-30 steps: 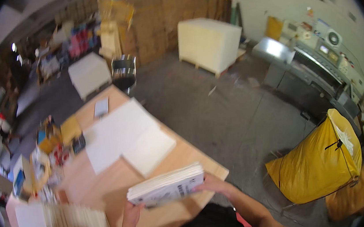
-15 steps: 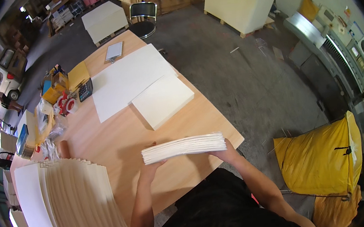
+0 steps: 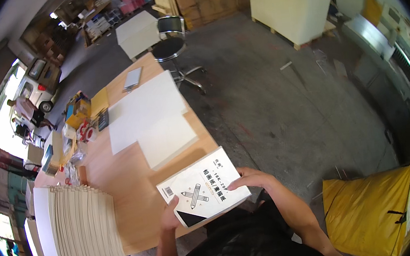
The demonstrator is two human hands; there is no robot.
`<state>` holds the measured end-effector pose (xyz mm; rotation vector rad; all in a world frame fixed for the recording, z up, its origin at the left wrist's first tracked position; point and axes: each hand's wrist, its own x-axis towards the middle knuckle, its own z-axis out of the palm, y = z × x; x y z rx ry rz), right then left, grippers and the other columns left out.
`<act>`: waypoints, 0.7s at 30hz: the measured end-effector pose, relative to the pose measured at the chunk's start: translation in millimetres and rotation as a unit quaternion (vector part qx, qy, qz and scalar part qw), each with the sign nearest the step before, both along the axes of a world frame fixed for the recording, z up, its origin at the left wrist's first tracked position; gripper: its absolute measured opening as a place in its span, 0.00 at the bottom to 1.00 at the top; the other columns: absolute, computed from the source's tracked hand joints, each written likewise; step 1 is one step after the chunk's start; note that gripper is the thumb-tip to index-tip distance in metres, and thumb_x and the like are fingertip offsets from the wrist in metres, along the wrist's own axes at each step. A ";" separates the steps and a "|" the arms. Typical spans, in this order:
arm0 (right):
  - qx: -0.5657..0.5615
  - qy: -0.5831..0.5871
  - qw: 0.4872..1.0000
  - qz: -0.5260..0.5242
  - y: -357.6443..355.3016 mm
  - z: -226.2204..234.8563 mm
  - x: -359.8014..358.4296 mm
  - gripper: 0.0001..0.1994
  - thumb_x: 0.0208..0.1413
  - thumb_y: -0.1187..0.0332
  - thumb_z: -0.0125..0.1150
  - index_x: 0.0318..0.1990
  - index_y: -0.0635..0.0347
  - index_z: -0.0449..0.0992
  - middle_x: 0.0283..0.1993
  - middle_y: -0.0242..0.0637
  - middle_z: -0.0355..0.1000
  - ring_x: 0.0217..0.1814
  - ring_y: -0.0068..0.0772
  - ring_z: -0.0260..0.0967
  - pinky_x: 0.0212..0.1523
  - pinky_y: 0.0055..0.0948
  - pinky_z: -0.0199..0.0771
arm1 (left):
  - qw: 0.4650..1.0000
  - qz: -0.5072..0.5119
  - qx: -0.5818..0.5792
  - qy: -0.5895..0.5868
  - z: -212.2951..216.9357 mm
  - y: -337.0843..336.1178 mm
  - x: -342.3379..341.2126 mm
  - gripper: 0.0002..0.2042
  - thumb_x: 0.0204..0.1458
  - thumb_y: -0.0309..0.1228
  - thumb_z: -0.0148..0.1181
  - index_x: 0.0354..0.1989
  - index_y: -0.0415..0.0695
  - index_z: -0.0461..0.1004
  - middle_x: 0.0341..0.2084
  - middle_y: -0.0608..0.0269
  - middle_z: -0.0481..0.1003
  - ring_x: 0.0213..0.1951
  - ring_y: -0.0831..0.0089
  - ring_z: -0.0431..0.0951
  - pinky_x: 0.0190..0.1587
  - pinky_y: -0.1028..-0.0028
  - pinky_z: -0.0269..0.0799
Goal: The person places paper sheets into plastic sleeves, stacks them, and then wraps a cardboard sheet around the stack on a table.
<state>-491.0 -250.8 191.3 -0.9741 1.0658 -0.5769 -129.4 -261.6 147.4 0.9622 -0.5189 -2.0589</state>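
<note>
Between my two hands I hold a thick stack of paper packs (image 3: 204, 170), tilted so that its white printed cover faces up. Crossed pencils, a barcode and a black corner show on that cover. My left hand (image 3: 171, 212) grips the near left edge, its thumb lying on top. At the right edge my right hand (image 3: 252, 178) has its thumb over the cover and its other fingers mostly hidden underneath. Just beyond the stack, a smaller pile of white sheets (image 3: 167, 144) lies on a large white sheet (image 3: 143, 107) on the wooden table (image 3: 133, 205).
At the table's left stands a tall fanned pile of white packs (image 3: 79, 236). Farther back are a calculator (image 3: 103, 119), tape rolls (image 3: 87, 133) and a yellow box (image 3: 77, 113). A chair (image 3: 171, 46) stands behind the table; a yellow sack (image 3: 368, 210) sits at the right.
The stack has tipped from edge-on to showing its printed cover, and it has moved lower and slightly right. My right thumb now lies on the cover. The whole view has shifted.
</note>
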 end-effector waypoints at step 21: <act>0.261 -0.092 0.845 -0.458 68.4 -191.6 -340.8 0.31 0.57 0.36 0.61 0.45 0.60 0.76 0.40 0.39 0.77 0.44 0.37 0.76 0.46 0.39 0.73 | 0.996 0.073 0.010 -0.042 -83.1 -125.0 -380.6 0.21 0.62 0.29 0.55 0.62 0.36 0.64 0.51 0.51 0.75 0.51 0.61 0.78 0.53 0.64 0.75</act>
